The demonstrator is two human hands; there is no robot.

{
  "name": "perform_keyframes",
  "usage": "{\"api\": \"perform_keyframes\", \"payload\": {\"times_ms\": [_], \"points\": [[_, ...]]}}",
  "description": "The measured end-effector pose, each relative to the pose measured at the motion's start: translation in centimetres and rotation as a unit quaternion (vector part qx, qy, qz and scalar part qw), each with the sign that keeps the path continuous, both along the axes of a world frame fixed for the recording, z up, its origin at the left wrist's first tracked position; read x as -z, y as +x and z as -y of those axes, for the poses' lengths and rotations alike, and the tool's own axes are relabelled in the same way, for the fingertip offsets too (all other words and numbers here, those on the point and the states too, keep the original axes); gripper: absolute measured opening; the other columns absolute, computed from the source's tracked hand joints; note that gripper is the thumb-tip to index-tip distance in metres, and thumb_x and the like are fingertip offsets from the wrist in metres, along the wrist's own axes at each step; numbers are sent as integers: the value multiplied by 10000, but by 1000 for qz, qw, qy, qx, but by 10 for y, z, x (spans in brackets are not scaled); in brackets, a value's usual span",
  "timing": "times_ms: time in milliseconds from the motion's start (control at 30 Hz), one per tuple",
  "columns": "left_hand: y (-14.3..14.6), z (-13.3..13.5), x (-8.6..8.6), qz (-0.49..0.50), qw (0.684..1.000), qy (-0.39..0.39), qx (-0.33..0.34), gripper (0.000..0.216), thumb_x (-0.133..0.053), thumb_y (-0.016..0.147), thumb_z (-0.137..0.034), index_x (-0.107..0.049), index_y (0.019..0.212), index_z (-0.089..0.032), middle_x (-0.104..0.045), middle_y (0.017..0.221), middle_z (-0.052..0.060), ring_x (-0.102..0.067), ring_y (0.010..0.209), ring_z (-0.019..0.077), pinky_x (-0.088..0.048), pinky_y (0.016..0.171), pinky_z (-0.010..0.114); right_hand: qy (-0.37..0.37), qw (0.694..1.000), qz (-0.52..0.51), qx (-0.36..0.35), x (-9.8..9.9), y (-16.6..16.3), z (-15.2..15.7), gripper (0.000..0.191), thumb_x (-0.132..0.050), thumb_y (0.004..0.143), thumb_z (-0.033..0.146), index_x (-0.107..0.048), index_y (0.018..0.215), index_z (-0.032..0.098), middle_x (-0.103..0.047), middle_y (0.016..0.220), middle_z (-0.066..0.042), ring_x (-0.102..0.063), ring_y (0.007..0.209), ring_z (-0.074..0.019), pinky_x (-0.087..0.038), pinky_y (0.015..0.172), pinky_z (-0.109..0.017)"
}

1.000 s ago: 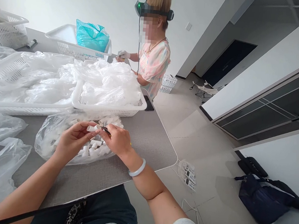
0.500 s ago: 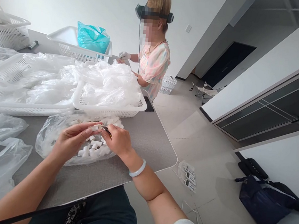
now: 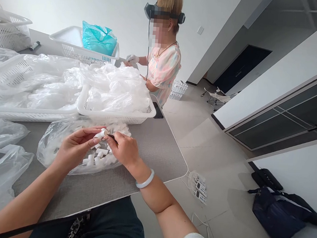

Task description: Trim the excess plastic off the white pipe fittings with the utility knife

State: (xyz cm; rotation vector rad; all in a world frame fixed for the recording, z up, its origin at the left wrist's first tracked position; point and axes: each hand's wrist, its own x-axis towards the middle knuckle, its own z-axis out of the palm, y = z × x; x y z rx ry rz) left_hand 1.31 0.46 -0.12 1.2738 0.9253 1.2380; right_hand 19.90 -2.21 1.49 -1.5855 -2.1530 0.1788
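Between the thumb and fingers of my left hand [image 3: 80,143] is a white plastic pipe fitting [image 3: 101,133], its open end turned toward my right hand. My right hand [image 3: 125,149] is closed round a small dark tool [image 3: 112,137]; its tip meets the rim of the fitting, and my fingers hide most of its shape, so its kind cannot be told. Beneath both hands, a clear plastic bag [image 3: 51,148] lies spread on the grey table [image 3: 156,148]. Several more white fittings [image 3: 101,151], some T-shaped, lie in that bag.
White baskets [image 3: 114,117] filled with clear plastic bags stand just beyond my hands. Loose bags [image 3: 1,168] lie at left. A phone [image 3: 157,110] rests near the table's right edge. Behind it, a co-worker [image 3: 164,67] stands beside a tray [image 3: 71,39] holding a blue bag [image 3: 98,39].
The fitting in my left hand has turned a little, so its side branch now shows on top. My right hand stays at its open end with the tool.
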Motion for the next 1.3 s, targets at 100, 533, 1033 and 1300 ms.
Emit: {"api": "perform_keyframes", "payload": {"times_ms": [100,533,1033,1300], "points": [[0,0,0,-1,1000,-1,-3,507,-997,611,-593,-839,950,-251,-793,1284,131,-700,1295,371,-658,1016,428,-1,1000,-5,12,-2,0,0,504,-446,1111,599,-651,875,204,-681,730,-25,-645,656,-131,-350,532,-218],[-2,0,1,-9,999,37,-4,483,-1004,628,-561,-820,934,-236,-803,1243,119,-748,1209,331,-688,916,373,5,1000,-11,8,-1,-1,-1,538,-454,1098,633,-643,845,197,-647,707,-4,-613,621,-110,-331,525,-208],[-10,-2,7,-79,985,147,-33,455,-945,740,-543,-847,1090,-269,-775,1254,83,-763,962,211,-688,865,321,-5,999,-28,-23,-1,-3,-1,482,-498,1106,562,-627,822,195,-633,671,13,-554,552,-96,-320,495,-202],[-6,3,-5,-39,996,75,4,523,-948,746,-563,-834,1149,-251,-794,1257,118,-775,911,202,-670,738,242,-7,999,-20,-29,-1,-2,-2,508,-421,1134,552,-645,857,190,-655,706,0,-582,583,-104,-337,515,-201]]}}
